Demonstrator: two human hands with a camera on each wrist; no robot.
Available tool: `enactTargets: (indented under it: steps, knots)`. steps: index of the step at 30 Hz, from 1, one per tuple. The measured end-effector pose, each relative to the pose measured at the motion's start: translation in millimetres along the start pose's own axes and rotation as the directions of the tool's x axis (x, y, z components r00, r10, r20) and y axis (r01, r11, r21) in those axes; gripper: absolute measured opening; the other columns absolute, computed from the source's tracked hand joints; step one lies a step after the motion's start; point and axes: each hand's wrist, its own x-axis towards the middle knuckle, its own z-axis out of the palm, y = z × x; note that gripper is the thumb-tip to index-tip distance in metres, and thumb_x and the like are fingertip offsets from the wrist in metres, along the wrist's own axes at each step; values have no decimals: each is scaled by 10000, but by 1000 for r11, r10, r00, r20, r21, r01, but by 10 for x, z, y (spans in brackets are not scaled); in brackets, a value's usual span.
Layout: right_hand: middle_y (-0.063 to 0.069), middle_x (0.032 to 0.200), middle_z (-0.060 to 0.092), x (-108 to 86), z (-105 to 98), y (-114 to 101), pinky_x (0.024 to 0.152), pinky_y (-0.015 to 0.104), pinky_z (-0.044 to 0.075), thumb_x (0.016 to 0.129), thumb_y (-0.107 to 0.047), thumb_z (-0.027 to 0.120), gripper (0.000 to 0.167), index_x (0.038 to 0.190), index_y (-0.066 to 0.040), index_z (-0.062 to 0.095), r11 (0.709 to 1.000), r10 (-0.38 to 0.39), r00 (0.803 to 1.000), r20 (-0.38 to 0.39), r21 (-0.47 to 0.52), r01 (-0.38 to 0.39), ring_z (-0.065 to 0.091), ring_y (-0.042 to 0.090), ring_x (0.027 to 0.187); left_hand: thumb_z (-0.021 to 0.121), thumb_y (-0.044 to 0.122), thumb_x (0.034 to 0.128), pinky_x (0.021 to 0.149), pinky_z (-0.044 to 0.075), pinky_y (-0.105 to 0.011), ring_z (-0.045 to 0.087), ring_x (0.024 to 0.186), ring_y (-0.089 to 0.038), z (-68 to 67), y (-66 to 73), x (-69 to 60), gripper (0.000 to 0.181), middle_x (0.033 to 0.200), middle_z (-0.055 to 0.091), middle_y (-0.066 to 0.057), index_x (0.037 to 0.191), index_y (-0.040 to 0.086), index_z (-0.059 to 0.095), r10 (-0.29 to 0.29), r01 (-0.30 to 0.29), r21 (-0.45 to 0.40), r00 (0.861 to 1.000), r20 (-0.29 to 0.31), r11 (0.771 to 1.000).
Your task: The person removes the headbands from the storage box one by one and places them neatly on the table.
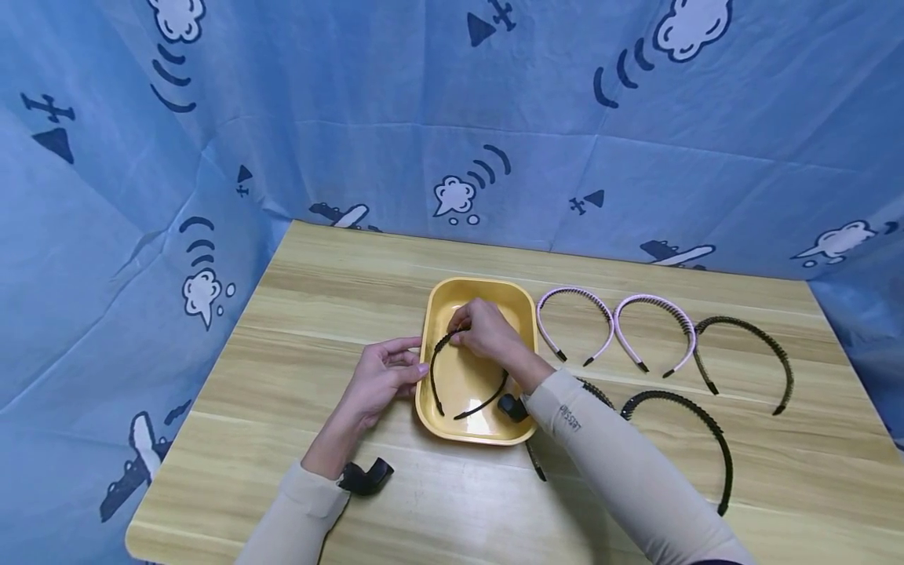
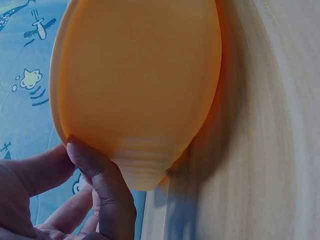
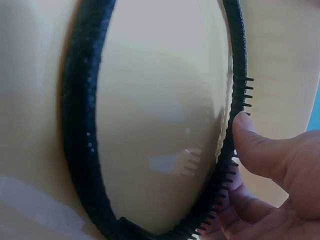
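Observation:
Inside a yellow plastic basin is a black toothed headband, its curved top toward the far side. My right hand reaches into the basin and pinches the band near that top. Thumb and fingers meet on the toothed part in the right wrist view, where the headband spans the picture. At the basin's left side, my left hand pinches the rim. The left wrist view has the basin's outer wall close up, thumb and finger at its edge.
Two pink headbands lie side by side right of the basin. Beyond them is a dark brown headband; nearer lies a black one. Another dark headband is partly hidden under my right forearm. A blue patterned curtain borders the wooden table.

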Motion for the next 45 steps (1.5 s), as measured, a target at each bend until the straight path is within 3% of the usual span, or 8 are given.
enactTargets:
  steps: [14,31,38,45]
  knots:
    - [57,900,796,-33,-7,-36,774,255,510,889,-61,814,48,927,-77,789,997,-76,997,2,23,76,649,137,833,667,-132,926,602,628,-204,655,652,-75,14,11,-6,553,843,660,31,1460,-106,524,-2,2,-1,1000,-5,1000]
    - [134,1056,797,-49,20,-77,963,419,617,892,69,737,182,1032,-13,820,976,-216,974,-67,4,217,732,289,1050,675,-131,920,599,626,-207,658,671,-86,16,4,-4,538,835,661,38,1441,-99,549,0,0,6,1000,-8,1000]
    - [164,1054,803,-51,33,-55,956,394,636,889,122,696,232,1047,6,821,954,-300,954,-22,-2,300,754,306,1060,683,-123,919,591,617,-197,650,659,-81,12,2,-2,539,837,655,32,1441,-96,551,-4,4,7,1000,-13,1000]
    - [162,1052,802,-49,19,-45,949,381,636,889,94,730,212,1061,6,819,949,-314,949,9,-12,314,755,297,1049,686,-124,914,595,622,-205,649,663,-84,10,-2,1,551,836,650,33,1446,-98,545,0,0,1,1000,-6,1000]
